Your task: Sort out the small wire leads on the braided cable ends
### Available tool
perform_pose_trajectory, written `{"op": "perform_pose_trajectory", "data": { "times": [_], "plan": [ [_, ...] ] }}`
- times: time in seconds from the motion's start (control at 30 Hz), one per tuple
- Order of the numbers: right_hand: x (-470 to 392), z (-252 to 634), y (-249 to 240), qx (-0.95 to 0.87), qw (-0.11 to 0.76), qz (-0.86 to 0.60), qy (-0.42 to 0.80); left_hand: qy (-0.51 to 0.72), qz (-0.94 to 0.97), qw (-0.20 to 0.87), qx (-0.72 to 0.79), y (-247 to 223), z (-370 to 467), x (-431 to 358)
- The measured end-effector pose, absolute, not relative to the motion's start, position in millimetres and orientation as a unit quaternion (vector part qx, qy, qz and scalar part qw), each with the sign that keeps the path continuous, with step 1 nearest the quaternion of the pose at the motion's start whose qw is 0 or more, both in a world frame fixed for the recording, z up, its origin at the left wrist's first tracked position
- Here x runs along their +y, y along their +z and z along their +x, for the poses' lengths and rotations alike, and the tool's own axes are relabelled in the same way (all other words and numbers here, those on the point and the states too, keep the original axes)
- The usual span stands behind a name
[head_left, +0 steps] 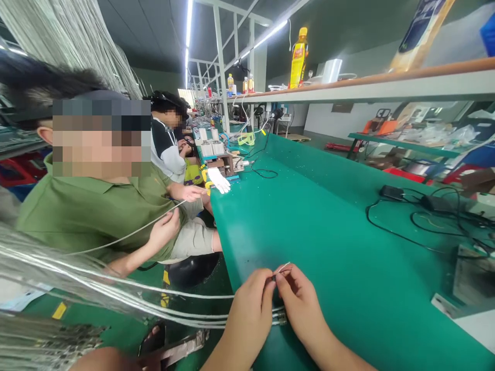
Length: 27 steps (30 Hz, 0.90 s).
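Observation:
Over the front part of the green workbench, my left hand and my right hand meet at the fingertips. Both pinch the end of a white cable, where a small dark piece and thin loose wires show between the fingers. The cable comes in from the left and passes behind my left hand. Under my wrists lie more white cables with metal connector ends. My fingers hide most of the pinched part.
A co-worker in a green shirt sits at my left, holding a cable. On the green bench are a white glove, a small machine and black adapters with cords. A shelf holds a yellow bottle.

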State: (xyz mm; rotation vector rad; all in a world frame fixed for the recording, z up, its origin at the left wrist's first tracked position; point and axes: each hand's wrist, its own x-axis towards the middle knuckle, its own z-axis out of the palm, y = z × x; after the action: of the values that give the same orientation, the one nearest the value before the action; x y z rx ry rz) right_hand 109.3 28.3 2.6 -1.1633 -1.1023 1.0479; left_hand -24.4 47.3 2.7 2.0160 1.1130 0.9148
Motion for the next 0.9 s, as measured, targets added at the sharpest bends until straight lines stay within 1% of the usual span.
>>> {"op": "perform_pose_trajectory", "data": {
  "times": [0.1, 0.2, 0.4, 0.7, 0.9],
  "plan": [
    [26.9, 109.3, 5.2, -0.473, 0.578, -0.479, 0.461, 0.37, 0.734, 0.371, 0.433, -3.0, -22.4, 46.4],
    [25.7, 108.9, 8.0, -0.476, 0.578, -0.47, 0.467, 0.368, 0.725, 0.382, 0.438, -4.5, -23.5, 46.5],
    [26.8, 108.2, 8.3, -0.46, 0.585, -0.481, 0.463, 0.346, 0.73, 0.353, 0.473, -2.5, -22.5, 46.1],
    [26.7, 110.1, 1.4, -0.453, 0.57, -0.514, 0.453, 0.358, 0.728, 0.346, 0.471, -11.7, -19.5, 46.4],
    [26.9, 109.6, -3.2, -0.463, 0.55, -0.559, 0.414, 0.374, 0.717, 0.341, 0.479, -16.0, -17.4, 46.0]
  ]
}}
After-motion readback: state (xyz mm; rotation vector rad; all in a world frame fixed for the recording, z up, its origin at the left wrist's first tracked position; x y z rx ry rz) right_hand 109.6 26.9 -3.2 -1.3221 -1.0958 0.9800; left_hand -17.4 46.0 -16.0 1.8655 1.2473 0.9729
